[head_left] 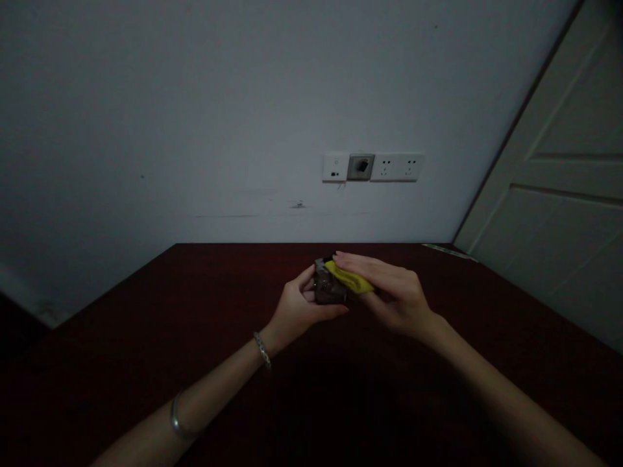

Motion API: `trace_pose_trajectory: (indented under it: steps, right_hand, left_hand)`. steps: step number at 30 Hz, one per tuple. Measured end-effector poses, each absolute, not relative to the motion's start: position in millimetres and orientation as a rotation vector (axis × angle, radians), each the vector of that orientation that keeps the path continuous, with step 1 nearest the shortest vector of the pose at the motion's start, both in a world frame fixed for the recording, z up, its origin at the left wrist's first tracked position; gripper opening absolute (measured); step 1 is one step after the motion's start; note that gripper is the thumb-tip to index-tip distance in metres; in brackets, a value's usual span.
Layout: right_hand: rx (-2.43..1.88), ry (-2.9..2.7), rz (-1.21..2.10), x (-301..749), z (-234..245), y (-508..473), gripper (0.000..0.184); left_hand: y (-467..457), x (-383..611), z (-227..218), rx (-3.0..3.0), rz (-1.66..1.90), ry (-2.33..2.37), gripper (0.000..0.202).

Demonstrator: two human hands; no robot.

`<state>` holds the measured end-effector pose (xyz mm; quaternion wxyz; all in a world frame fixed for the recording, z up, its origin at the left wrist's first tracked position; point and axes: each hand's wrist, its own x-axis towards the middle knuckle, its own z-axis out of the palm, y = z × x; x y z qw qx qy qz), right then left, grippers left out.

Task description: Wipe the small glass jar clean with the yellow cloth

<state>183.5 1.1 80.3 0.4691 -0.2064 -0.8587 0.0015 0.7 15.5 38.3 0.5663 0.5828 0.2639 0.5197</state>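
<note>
My left hand (302, 303) is closed around a small dark brown, shiny object (329, 289) with a greyish upper edge; it looks like a little jar or figurine, but the dim light hides its exact kind. A yellow cloth (351, 279) is held in my right hand (396, 288), the fingers stretched over it and pressing it against the top right side of the brown object. Both hands meet above the middle of the dark red table (233, 285), near its far side. My right fingers partly cover the object's top.
Behind the table rises a pale wall (219, 117) with a row of socket plates (396, 167) and a grey switch plate (361, 167). A white panelled door (569, 175) stands at the right. A thin strip (450, 251) lies along the table's far right edge.
</note>
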Motion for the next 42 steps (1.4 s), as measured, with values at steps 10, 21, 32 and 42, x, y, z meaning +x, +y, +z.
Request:
trace_pose_trajectory:
  steps: [10,21,32,42]
  right_hand:
    - [-0.511,-2.22,-0.085,181,74,6,0.05]
    - [-0.574,-2.304,-0.223,180,70,6,0.045]
    - [-0.367,-2.353,-0.385,174,76,1,0.045]
    - [-0.455,-2.319,-0.44,169,73,2,0.039]
  left_hand:
    - [23,-5,24,1.6,1.22,0.775,0.09]
    - [27,-12,17,2.304,1.321,0.915,0.081]
    - [26,-1,27,1.509,1.212,0.84,0.072]
    - [27,-3,28,1.452,1.252,0.904,0.072]
